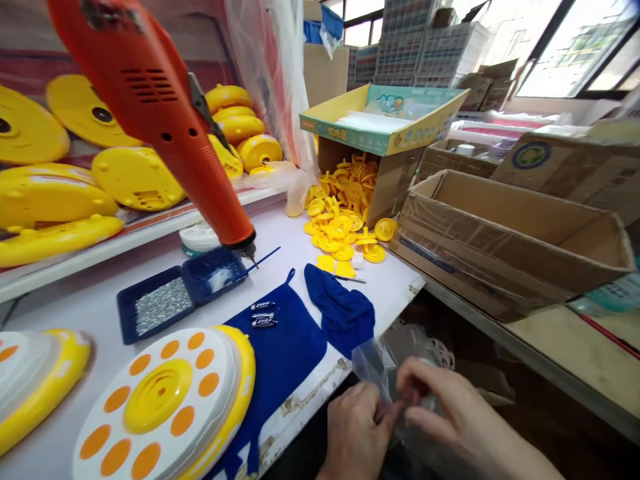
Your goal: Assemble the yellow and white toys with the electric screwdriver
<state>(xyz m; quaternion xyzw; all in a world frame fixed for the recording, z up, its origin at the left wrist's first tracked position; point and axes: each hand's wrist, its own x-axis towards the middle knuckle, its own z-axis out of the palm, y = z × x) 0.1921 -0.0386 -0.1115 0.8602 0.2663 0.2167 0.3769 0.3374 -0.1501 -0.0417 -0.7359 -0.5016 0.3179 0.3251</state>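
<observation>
A clear plastic bag [371, 365] hangs off the table's front edge, between my two hands. My left hand [354, 421] is closed on the bag, thumb pointing right. My right hand [447, 408] pinches the bag close beside it, its fingers slightly blurred. A white piece with holes [443, 353] shows behind the bag or inside it; I cannot tell which. Just beyond my hands lies a crumpled blue cloth [345, 313]. Left of that, several batteries [263, 316] rest on a flat blue cloth [290, 353].
An orange electric screwdriver [175, 127] hangs over blue trays [127, 320] of screws. A yellow-and-white round toy [227, 393] lies at front left. Yellow knobs [340, 227] spill from a box at the back. An open carton [500, 267] stands at right.
</observation>
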